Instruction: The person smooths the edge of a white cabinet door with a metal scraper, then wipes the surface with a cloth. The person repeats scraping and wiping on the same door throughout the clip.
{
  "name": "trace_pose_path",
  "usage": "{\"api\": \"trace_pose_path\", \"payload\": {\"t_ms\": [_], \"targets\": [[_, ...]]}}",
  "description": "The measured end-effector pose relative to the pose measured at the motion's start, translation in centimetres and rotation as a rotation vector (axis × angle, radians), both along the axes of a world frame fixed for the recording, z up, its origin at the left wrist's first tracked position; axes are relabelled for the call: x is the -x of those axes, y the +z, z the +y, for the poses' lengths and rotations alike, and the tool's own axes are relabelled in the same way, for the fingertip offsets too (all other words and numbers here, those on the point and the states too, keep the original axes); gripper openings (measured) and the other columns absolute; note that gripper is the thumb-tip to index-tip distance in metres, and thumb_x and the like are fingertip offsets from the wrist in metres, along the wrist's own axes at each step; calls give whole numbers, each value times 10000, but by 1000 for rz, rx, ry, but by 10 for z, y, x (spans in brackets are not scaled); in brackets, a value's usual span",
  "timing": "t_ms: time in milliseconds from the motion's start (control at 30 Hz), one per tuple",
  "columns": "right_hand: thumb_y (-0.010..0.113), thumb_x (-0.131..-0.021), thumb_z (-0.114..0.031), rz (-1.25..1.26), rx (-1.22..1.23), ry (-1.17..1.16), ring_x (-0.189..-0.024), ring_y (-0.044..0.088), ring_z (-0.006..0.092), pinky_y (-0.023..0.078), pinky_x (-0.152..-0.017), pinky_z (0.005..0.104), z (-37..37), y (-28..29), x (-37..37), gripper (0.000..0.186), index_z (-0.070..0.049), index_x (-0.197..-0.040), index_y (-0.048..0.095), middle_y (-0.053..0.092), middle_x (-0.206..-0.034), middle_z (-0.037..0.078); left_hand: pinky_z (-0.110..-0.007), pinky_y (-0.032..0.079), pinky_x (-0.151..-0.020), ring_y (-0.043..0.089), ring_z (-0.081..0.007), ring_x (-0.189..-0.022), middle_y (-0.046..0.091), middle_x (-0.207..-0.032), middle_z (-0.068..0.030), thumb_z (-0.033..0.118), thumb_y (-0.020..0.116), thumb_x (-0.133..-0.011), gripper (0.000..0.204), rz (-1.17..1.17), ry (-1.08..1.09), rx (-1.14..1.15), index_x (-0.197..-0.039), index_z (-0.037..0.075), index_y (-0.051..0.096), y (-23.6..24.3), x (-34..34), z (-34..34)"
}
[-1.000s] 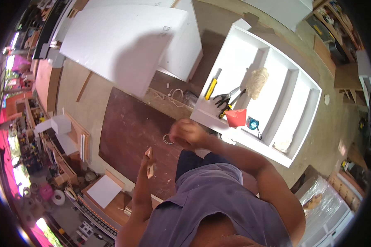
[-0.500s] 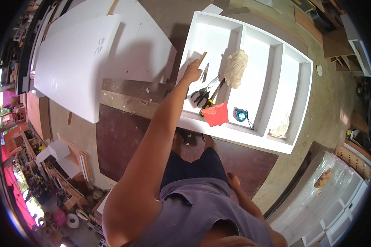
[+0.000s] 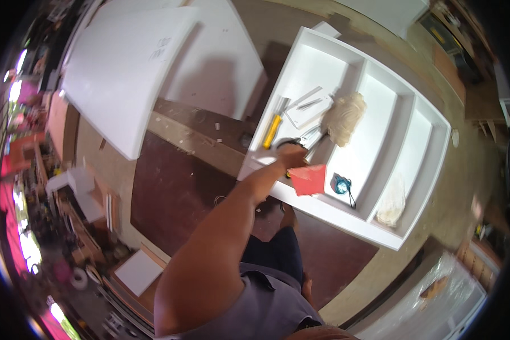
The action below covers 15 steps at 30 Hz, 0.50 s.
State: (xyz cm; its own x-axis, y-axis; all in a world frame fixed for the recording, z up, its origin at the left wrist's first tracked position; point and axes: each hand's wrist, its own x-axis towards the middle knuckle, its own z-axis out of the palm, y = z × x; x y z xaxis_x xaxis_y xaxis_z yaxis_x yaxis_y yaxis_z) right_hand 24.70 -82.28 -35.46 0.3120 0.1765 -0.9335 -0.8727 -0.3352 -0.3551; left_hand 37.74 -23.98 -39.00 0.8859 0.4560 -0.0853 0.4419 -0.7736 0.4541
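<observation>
Reaching into the white shelf unit

Left hand (image 3: 292, 154) lies over the pliers (image 3: 306, 137) in the shelf unit (image 3: 379, 113), at 1 o'clock; grip unclear. Stiff, weighty steel: probably best taken by its handles.

We wear a grey-lilac short-sleeved shirt (image 3: 266, 306) and dark navy trousers (image 3: 275, 258). Our forearm (image 3: 221, 226) is bare, with no glove or watch.

Workshop: bare plywood floor (image 3: 481, 164), dark brown mat (image 3: 175, 192), white panels (image 3: 124, 73) stacked, cluttered shelves (image 3: 45, 226) at left.
</observation>
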Motion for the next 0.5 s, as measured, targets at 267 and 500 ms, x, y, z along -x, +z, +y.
{"api": "trace_pose_path", "payload": {"t_ms": [267, 500], "targets": [[537, -1007, -270, -399, 79, 714, -919, 623, 239, 487, -840, 367, 33, 28, -87, 353, 41, -1152, 619, 673, -946, 173, -471, 552, -731, 697, -346, -807, 705, -859, -158, 214, 565, -808, 238, -80, 139, 189, -797, 24, 707, 33, 38, 36], [585, -932, -74, -1250, -367, 887, -844, 605, 242, 478, -772, 356, 307, 181, -136, 160, 42, -1039, 604, 636, -927, 158, -304, 456, -622, 543, -104, -649, 544, -728, -26, 290, 434, -1025, 296, -405, 520, 1025, -958, 50, 594, 154, 222, 8]]}}
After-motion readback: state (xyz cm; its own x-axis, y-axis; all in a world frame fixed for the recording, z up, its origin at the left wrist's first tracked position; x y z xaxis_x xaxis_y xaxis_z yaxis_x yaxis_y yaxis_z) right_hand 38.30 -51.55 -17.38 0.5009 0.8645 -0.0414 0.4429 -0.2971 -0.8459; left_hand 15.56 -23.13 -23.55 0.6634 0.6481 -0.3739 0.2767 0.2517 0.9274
